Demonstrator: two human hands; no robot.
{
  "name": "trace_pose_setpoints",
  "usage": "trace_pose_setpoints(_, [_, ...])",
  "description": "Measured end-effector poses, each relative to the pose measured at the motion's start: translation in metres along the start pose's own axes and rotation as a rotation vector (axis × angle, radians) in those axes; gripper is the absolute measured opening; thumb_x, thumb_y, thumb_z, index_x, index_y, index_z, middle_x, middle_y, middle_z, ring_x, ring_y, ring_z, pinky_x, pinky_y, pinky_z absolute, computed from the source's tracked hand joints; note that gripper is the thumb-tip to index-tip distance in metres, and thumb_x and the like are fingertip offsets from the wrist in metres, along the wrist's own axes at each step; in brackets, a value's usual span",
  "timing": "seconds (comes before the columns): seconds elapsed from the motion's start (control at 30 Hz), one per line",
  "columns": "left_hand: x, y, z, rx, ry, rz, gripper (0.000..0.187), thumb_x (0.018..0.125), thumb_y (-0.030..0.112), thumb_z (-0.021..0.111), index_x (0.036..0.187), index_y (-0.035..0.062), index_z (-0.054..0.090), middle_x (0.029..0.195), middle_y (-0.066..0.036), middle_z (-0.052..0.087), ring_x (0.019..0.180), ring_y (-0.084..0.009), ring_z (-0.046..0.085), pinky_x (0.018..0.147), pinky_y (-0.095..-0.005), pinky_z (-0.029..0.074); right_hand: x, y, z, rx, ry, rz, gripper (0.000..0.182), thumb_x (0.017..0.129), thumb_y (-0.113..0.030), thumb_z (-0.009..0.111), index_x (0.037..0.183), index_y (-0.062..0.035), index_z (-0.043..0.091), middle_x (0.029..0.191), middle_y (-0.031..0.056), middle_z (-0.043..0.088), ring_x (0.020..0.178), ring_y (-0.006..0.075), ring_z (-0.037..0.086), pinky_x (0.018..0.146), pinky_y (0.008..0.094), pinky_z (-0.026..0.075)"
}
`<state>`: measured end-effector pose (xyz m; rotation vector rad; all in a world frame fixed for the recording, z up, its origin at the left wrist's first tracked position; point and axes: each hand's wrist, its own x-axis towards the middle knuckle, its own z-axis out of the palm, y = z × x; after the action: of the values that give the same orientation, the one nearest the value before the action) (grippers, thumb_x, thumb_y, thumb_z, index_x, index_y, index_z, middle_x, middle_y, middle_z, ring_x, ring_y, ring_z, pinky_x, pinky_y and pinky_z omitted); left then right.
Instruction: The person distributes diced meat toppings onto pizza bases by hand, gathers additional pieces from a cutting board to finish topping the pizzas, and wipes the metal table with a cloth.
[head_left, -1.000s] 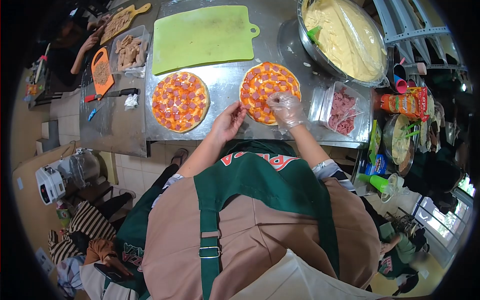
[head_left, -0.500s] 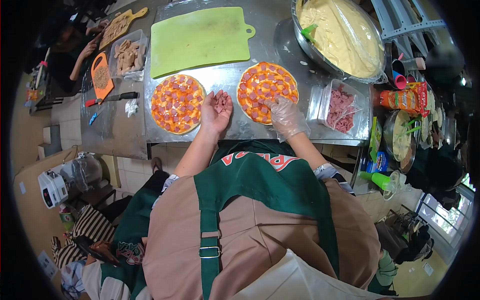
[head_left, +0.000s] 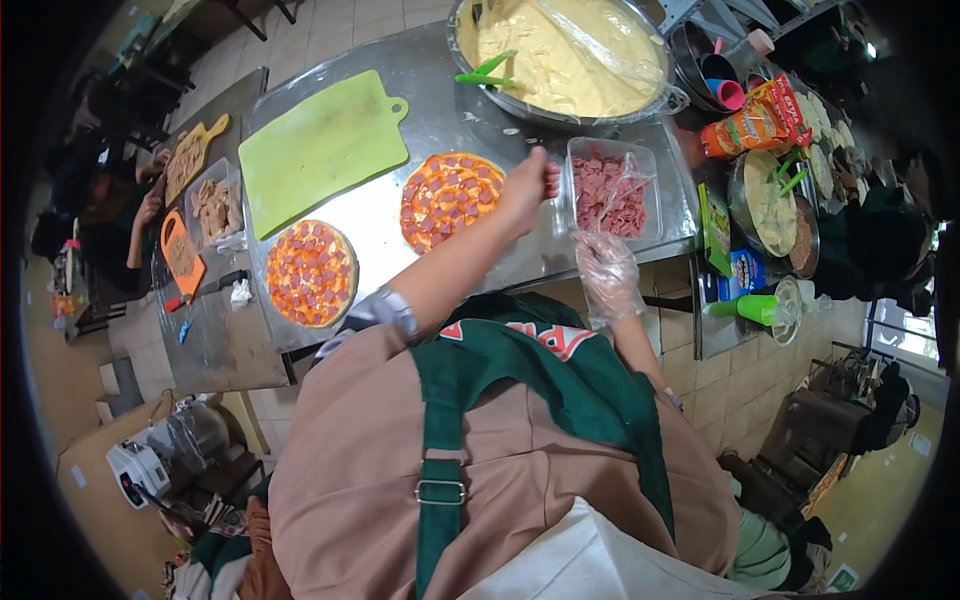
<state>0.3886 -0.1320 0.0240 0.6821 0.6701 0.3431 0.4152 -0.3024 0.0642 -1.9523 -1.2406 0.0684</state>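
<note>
My left hand (head_left: 530,192) is held over the table beside the left wall of a clear plastic container (head_left: 652,232), thumb up and fingers curled in; whatever is inside the fist is hidden. Diced pink ham (head_left: 605,190) fills much of the container. In a clear plastic glove, my right hand (head_left: 607,272) has its fingers together at the container's near rim, seemingly gripping it. One pizza (head_left: 447,200) with sauce and ham cubes lies left of my left hand, partly covered by that forearm. A second topped pizza (head_left: 310,272) lies farther left near the table edge.
A green cutting board (head_left: 320,150) lies behind the pizzas. At the back stands a large metal bowl (head_left: 460,60) of pale batter-like mixture under plastic film. A knife (head_left: 205,290) and orange board (head_left: 180,250) are at left, near another person's hands. Packets (head_left: 755,125) and bowls crowd the right.
My view has turned to the right. My left hand, palm up with ham pieces before, has swung over to the container and curled. My gloved right hand has left the pizza for the container's rim.
</note>
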Motion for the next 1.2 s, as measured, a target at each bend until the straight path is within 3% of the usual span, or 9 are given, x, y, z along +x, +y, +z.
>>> trace_pose_setpoints(0.17, [0.029, -0.03, 0.067, 0.611, -0.013, 0.318, 0.038, 0.087, 0.034, 0.036, 0.072, 0.0026, 0.052, 0.062, -0.002, 0.049, 0.056, -0.0106, 0.045, 0.052, -0.0249, 0.037, -0.027, 0.02, -0.023, 0.265, 0.159, 0.321, 0.013, 0.072, 0.0, 0.054, 0.083, -0.0025, 0.061, 0.078, 0.0082, 0.058, 0.07, 0.0156, 0.054, 0.065, 0.0248, 0.042])
trace_pose_setpoints(0.33, [0.027, -0.06, 0.107, 0.467, -0.018, 0.156, 0.036, 0.084, 0.031, 0.041, 0.073, -0.0006, 0.055, 0.064, -0.011, 0.054, 0.059, -0.0219, 0.051, 0.058, -0.0335, 0.039, -0.03, 0.025, -0.046, 0.258, 0.258, 0.45, 0.012, 0.072, 0.0, 0.055, 0.082, -0.003, 0.061, 0.075, 0.0061, 0.056, 0.068, 0.0129, 0.052, 0.063, 0.0243, 0.041])
trace_pose_setpoints(0.47, [0.028, -0.081, 0.104, 0.958, -0.241, 0.499, 0.036, 0.082, 0.03, 0.042, 0.071, -0.0011, 0.056, 0.071, -0.018, 0.056, 0.073, -0.0275, 0.055, 0.067, -0.0378, 0.04, -0.034, 0.045, -0.053, 0.088, 0.288, 0.53, 0.012, 0.074, -0.003, 0.054, 0.084, -0.005, 0.061, 0.074, 0.0055, 0.056, 0.069, 0.0125, 0.052, 0.063, 0.0239, 0.041])
trace_pose_setpoints(0.57, [0.023, -0.091, 0.095, 1.523, -0.498, 0.599, 0.04, 0.083, 0.037, 0.039, 0.09, 0.0022, 0.057, 0.086, -0.015, 0.058, 0.079, -0.0275, 0.055, 0.071, -0.0369, 0.041, -0.037, 0.067, -0.055, -0.017, 0.347, 0.507, 0.013, 0.075, -0.006, 0.053, 0.085, -0.0059, 0.061, 0.074, 0.0063, 0.056, 0.069, 0.015, 0.053, 0.064, 0.0256, 0.042])
trace_pose_setpoints(0.63, [0.013, -0.1, 0.088, 1.714, -0.285, 1.113, 0.045, 0.083, 0.037, 0.038, 0.115, 0.0051, 0.043, 0.11, -0.017, 0.048, 0.095, -0.0287, 0.05, 0.08, -0.0369, 0.04, -0.033, 0.071, -0.058, -0.001, 0.392, 0.516, 0.012, 0.076, -0.009, 0.053, 0.085, -0.0064, 0.06, 0.077, 0.0075, 0.057, 0.071, 0.0192, 0.054, 0.067, 0.0291, 0.042])
trace_pose_setpoints(0.73, [0.002, -0.09, 0.083, 1.877, -0.414, 1.049, 0.054, 0.081, 0.032, 0.041, 0.126, 0.0073, 0.026, 0.125, -0.016, 0.032, 0.109, -0.0314, 0.039, 0.09, -0.0377, 0.033, -0.021, 0.077, -0.062, 0.0, 0.413, 0.48, 0.012, 0.076, -0.009, 0.053, 0.084, -0.007, 0.061, 0.079, 0.0079, 0.058, 0.073, 0.0198, 0.055, 0.069, 0.0289, 0.042])
trace_pose_setpoints(0.87, [0.007, -0.07, 0.088, 1.748, -0.729, 0.563, 0.053, 0.077, 0.028, 0.047, 0.124, 0.0103, 0.03, 0.126, -0.016, 0.031, 0.116, -0.0327, 0.031, 0.094, -0.039, 0.028, -0.012, 0.08, -0.06, -0.053, 0.49, 0.346, 0.011, 0.077, -0.005, 0.052, 0.084, -0.0054, 0.06, 0.082, 0.0071, 0.059, 0.078, 0.0181, 0.055, 0.073, 0.0279, 0.043])
trace_pose_setpoints(1.0, [0.003, -0.053, 0.079, 1.717, -0.567, 1.282, 0.053, 0.071, 0.022, 0.054, 0.12, 0.0178, 0.036, 0.129, -0.014, 0.026, 0.11, -0.0341, 0.037, 0.09, -0.0434, 0.031, 0.007, 0.069, -0.059, -0.045, 0.373, 0.257, 0.016, 0.077, 0.0, 0.046, 0.087, -0.0033, 0.058, 0.088, 0.0084, 0.057, 0.084, 0.0181, 0.053, 0.077, 0.0285, 0.041])
trace_pose_setpoints(1.2, [-0.01, -0.015, 0.032, 1.562, -0.369, 1.166, 0.045, 0.072, 0.013, 0.052, 0.116, 0.0165, 0.041, 0.131, -0.014, 0.024, 0.107, -0.0343, 0.04, 0.087, -0.0413, 0.035, 0.043, 0.066, -0.022, 0.227, 0.3, 0.214, 0.016, 0.08, -0.002, 0.047, 0.094, 0.0009, 0.052, 0.093, 0.009, 0.054, 0.09, 0.017, 0.05, 0.083, 0.0276, 0.038])
